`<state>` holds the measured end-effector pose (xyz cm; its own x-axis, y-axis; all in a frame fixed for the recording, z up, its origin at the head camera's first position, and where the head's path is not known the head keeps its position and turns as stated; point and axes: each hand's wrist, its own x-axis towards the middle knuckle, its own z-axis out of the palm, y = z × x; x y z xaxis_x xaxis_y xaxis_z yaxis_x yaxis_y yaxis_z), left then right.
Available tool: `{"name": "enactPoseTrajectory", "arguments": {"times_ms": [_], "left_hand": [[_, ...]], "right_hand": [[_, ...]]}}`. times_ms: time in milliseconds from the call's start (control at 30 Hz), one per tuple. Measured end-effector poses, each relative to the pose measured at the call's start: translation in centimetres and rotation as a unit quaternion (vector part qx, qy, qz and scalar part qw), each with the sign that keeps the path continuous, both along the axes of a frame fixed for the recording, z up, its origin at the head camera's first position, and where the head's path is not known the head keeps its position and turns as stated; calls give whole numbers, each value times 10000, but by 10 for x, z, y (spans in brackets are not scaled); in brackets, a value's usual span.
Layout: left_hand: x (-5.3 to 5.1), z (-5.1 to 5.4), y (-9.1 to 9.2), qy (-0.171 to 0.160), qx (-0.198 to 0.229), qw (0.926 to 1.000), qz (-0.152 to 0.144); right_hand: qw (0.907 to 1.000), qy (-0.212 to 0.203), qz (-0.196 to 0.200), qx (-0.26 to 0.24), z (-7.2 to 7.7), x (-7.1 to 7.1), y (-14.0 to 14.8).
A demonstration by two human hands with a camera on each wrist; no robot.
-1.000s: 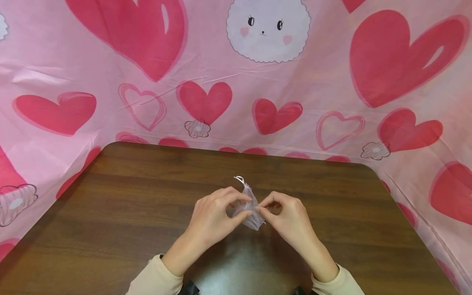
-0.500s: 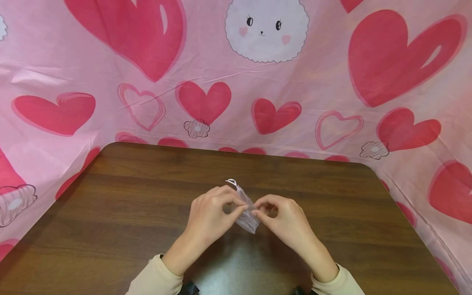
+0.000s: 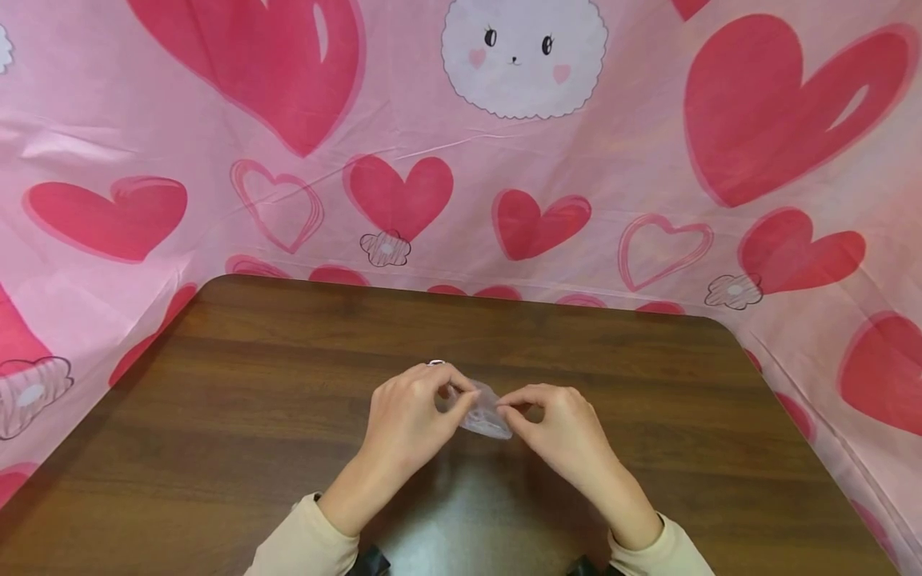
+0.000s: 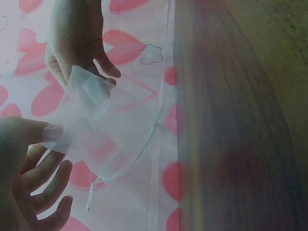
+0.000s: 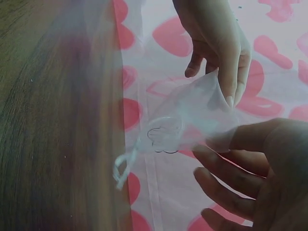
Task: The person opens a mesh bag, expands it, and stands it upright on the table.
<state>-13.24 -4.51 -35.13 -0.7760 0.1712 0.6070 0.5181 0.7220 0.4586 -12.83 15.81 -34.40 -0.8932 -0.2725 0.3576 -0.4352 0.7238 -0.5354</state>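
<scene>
Between the two hands hangs a small sheer white drawstring bag point(image 3: 487, 418), lifted over the table. My left hand point(image 3: 410, 408) pinches one bottom corner between thumb and index finger, the other fingers loosely bent, as the left wrist view shows with the left hand point(image 4: 33, 168) at lower left. At the opposite corner, thumb and index finger of my right hand point(image 3: 565, 420) pinch the fabric. The bag point(image 5: 192, 115) lets the cloth behind show through it. Its white cord loops point(image 5: 122, 168) dangle from the far end; in the head view my left hand mostly hides them.
A dark brown wooden table point(image 3: 288, 352) with rounded far corners lies under the hands. Pink cloth point(image 3: 475, 152) printed with red hearts and a fluffy white character hangs behind and along both sides of it.
The bag has turned, its cord end swinging left behind my left hand and its body spreading flatter between the hands. The right-hand fingers have shifted slightly along the fabric.
</scene>
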Motion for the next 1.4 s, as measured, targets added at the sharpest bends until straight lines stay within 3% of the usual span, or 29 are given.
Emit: {"name": "enactPoseTrajectory", "arguments": {"times_ms": [200,467,700,1033,1400], "left_hand": [[0,0,1,-203,-243,9995,19],[1,0,1,-341,-662,9972,-71],[1,0,0,-250,-631,9977,57],[1,-1,-1,-266,-363,9984,351],[0,-1,-1,-451,-401,9979,247]], "right_hand": [[9987,461,-58,-198,-1,-2,1],[9979,609,-61,-226,0,-1,1],[9985,505,54,-195,0,-1,1],[9994,96,156,305,-1,1,0],[9993,356,-110,24,0,0,0]]}}
